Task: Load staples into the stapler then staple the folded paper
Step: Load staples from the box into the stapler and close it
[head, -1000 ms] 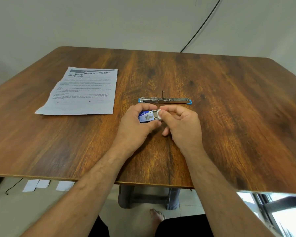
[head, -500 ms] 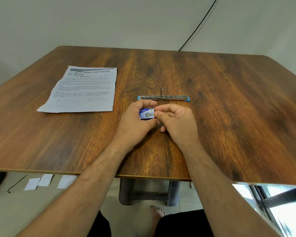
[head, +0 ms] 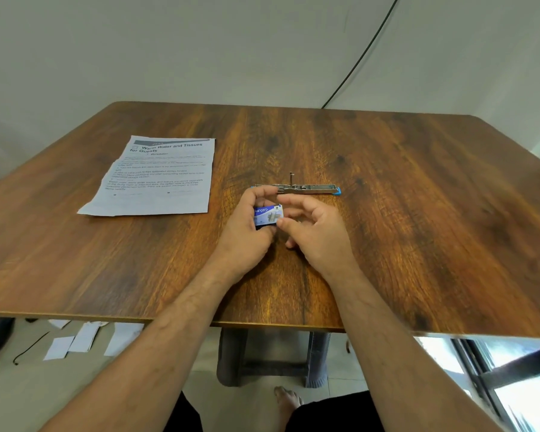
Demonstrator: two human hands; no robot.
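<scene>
Wooden table (head: 418, 213) carries the opened stapler (head: 303, 189); just nearer, the left hand (head: 247, 232) grips the staple box (head: 267, 215) (now closed), right hand (head: 318, 235) fingers loosened beside it.

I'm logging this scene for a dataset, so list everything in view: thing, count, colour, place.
table: one, brown wood grain, fills the middle of the view
printed paper: one, white with dark heading, flat on the table's left part
stapler: one, metal with blue ends, opened out flat at the table's centre, beyond the hands
staple box: one, blue and white, held above the table
cable: one, black, running down the wall behind the table
paper scraps: several, white, on the floor under the table's left edge
left hand: one, gripping the staple box
right hand: one, fingertips at the box's right end
</scene>
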